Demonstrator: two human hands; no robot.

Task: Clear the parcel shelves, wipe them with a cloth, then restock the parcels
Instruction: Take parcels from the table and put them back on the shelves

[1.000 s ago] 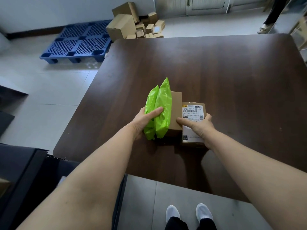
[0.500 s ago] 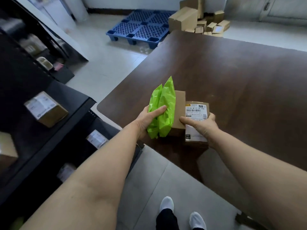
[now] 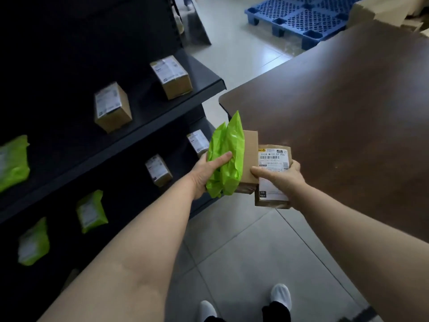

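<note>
I carry a bundle of parcels between both hands, in the air beside the brown table [image 3: 348,112]. My left hand [image 3: 206,173] grips two bright green poly bags [image 3: 228,156] from the left. My right hand [image 3: 282,180] holds a labelled cardboard box [image 3: 274,159] from below, its thumb pressing on a plain cardboard box [image 3: 250,159] squeezed in the middle. The black parcel shelves [image 3: 130,133] stand to my left, holding several labelled boxes such as one on the upper shelf [image 3: 171,76] and green bags [image 3: 12,162].
A blue plastic pallet [image 3: 299,18] lies on the tiled floor at the back. Loose cardboard boxes [image 3: 383,8] are piled at the top right. My white shoes [image 3: 279,296] show at the bottom.
The bundle has been lifted off the table and swung left toward the shelves. My view has turned left, bringing the black shelves into sight. Both hands keep the same hold.
</note>
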